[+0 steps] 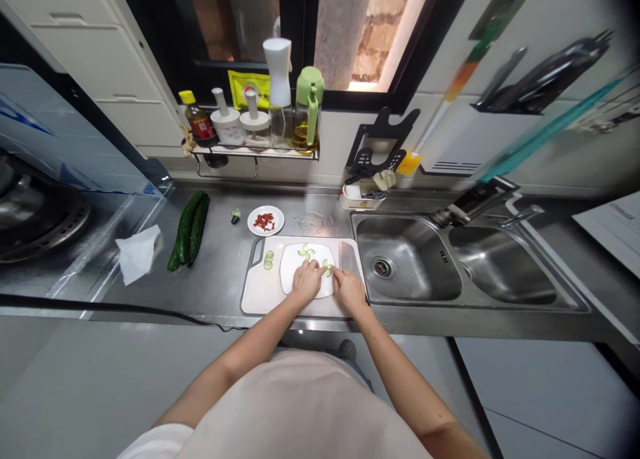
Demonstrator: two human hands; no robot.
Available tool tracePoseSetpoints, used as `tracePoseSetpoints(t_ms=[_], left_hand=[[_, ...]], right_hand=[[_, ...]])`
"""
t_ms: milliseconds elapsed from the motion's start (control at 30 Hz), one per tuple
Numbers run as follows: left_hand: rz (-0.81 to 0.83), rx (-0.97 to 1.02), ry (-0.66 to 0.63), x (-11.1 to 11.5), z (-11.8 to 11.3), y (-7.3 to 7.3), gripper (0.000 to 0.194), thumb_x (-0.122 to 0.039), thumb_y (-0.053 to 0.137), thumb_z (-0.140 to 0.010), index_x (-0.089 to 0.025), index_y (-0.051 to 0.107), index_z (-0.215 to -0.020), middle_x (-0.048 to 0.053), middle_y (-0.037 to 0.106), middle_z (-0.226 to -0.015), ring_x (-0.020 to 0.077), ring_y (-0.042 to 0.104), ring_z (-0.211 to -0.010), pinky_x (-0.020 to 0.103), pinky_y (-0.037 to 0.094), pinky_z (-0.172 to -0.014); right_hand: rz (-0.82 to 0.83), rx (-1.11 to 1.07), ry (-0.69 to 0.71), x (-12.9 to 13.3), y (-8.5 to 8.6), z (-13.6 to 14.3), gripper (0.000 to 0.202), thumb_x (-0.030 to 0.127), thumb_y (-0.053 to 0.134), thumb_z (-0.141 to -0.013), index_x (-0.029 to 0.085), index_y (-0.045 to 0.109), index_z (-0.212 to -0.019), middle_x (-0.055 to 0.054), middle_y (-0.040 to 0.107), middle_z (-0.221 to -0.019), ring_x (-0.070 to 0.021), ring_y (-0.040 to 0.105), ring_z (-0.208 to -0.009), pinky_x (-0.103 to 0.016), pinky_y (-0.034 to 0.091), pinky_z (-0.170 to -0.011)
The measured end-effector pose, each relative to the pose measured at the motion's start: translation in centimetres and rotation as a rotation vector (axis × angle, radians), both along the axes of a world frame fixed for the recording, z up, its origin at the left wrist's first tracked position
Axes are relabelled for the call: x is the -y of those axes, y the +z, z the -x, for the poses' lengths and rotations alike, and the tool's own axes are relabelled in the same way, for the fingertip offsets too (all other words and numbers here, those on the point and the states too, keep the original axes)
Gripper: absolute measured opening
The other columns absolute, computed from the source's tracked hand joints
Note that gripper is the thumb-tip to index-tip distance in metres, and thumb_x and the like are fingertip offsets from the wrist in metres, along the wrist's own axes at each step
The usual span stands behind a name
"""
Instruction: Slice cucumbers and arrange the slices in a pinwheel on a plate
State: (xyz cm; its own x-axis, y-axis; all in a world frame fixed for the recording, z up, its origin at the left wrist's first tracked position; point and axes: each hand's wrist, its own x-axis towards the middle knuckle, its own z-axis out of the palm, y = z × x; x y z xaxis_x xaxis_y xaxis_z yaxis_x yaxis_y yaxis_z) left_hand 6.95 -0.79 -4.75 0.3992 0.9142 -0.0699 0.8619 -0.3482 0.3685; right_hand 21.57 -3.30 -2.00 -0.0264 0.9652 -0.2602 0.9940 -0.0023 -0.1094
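On white plate point(289, 267), cucumber slices point(327, 270), pale, green-edged

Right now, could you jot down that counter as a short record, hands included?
Left hand: over a white, squarish, dark-rimmed plate, fingertips near thin pale-green cucumber slices
Right hand: fingertips at those same slices; exact grip too small to tell
Under plate: white rectangular cutting board with grey edging
Board's left part: three round green-rimmed cucumber slices
Beyond board: small round white plate holding red pieces
Left of board: two whole dark-green cucumbers
Right of board: stainless-steel double sink
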Motion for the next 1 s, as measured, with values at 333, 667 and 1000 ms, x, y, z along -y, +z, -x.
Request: tracePoseSetpoints(t_ms=[333,667,1000], left_hand=[[-0.017,-0.097,-0.041,-0.09,-0.18,-0.25,0.033,-0.018,0.042,-0.091,-0.028,0.062,-0.116,0.008,0.055,-0.108,0.0220,0.047,-0.100,0.032,0.042,-0.078],[-0.037,-0.126,-0.059,-0.09,-0.39,0.04,0.032,-0.018,0.041,-0.091,-0.025,0.061,-0.115,0.009,0.055,-0.108,0.0226,0.048,-0.100,0.033,0.041,-0.077],[-0.035,-0.126,-0.040,0.16,-0.48,-0.13,0.033,-0.017,0.041,-0.091,-0.025,0.059,-0.118,0.009,0.056,-0.108,0.0231,0.049,-0.101,0.035,0.039,-0.080]], right_hand=[[0.011,0.047,0.007,0.01,-0.36,-0.15,0.039,0.032,0.034,-0.097,0.032,0.049,-0.133,-0.008,0.063,-0.103,-0.0186,0.061,-0.088,-0.026,0.039,-0.069],[-0.020,0.033,-0.016,0.17,-0.55,-0.02,0.040,0.031,0.038,-0.095,0.033,0.050,-0.133,-0.007,0.064,-0.103,-0.0193,0.062,-0.089,-0.026,0.040,-0.070],[0.001,0.014,-0.046,0.47,-0.52,0.28,0.041,0.028,0.039,-0.094,0.031,0.051,-0.133,-0.007,0.066,-0.104,-0.0188,0.063,-0.089,-0.027,0.041,-0.072]])
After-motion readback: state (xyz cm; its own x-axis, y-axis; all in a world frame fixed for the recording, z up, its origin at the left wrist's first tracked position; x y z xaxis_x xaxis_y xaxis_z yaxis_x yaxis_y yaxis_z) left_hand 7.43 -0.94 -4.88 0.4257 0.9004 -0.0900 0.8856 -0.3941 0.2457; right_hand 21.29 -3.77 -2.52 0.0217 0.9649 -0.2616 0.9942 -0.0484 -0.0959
